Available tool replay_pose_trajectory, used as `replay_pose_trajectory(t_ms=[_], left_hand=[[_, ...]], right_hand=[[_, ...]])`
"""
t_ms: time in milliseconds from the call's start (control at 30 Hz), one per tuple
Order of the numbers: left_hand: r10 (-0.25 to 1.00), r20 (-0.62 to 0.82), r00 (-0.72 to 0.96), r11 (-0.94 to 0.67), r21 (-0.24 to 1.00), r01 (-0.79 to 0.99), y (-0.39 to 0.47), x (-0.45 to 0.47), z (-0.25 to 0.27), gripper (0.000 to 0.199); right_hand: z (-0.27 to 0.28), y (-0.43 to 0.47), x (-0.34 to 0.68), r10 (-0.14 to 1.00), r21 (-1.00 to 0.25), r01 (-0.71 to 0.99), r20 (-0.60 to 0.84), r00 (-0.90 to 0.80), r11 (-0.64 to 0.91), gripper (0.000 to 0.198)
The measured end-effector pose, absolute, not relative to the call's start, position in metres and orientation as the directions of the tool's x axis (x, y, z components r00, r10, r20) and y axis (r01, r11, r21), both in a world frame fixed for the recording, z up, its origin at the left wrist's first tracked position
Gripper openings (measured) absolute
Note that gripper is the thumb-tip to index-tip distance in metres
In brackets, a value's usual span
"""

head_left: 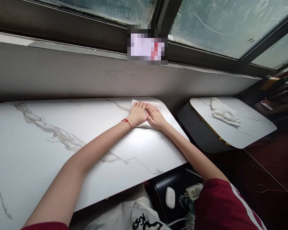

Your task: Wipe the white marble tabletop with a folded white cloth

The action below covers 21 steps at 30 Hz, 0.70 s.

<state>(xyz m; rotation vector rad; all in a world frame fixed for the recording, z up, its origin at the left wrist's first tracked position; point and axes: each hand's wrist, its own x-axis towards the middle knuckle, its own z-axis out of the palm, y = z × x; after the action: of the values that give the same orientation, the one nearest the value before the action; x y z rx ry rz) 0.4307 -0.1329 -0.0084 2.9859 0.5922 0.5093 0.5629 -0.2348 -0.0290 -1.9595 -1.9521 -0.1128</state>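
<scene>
A folded white cloth (144, 124) lies flat on the white marble-patterned tabletop (124, 147), close to its far right corner. My left hand (138, 113) rests palm down on the cloth, its fingers lying flat and pointing away from me. A red string bracelet circles that wrist. Beside it my right hand (156, 116) also presses on the cloth, fingers extended toward the left one, and the two hands touch. Both palms are hidden, as is most of the middle of the cloth.
A smaller marble-topped cabinet (252, 124) with a ribbed grey side stands to the right, bearing a crumpled white cloth (224, 113). Beyond the table run a wall and windows (206, 32). Below the near edge, a white case (170, 198) and a power strip (194, 191) sit on a black surface.
</scene>
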Motion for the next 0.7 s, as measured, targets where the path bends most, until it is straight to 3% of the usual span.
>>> replay_pose_trajectory(t_ms=[267,700], left_hand=[[0.481,0.271,0.834,-0.876,0.131,0.463,-0.114,0.455,-0.002,0.051],[0.468,0.288,0.835,-0.884,0.137,0.447,-0.113,0.492,-0.002,0.048]], right_hand=[[-0.025,-0.202,0.596,0.952,-0.255,0.963,0.307,-0.004,0.087,0.058],[-0.023,-0.204,0.629,0.945,-0.264,0.963,0.324,0.043,0.047,0.057]])
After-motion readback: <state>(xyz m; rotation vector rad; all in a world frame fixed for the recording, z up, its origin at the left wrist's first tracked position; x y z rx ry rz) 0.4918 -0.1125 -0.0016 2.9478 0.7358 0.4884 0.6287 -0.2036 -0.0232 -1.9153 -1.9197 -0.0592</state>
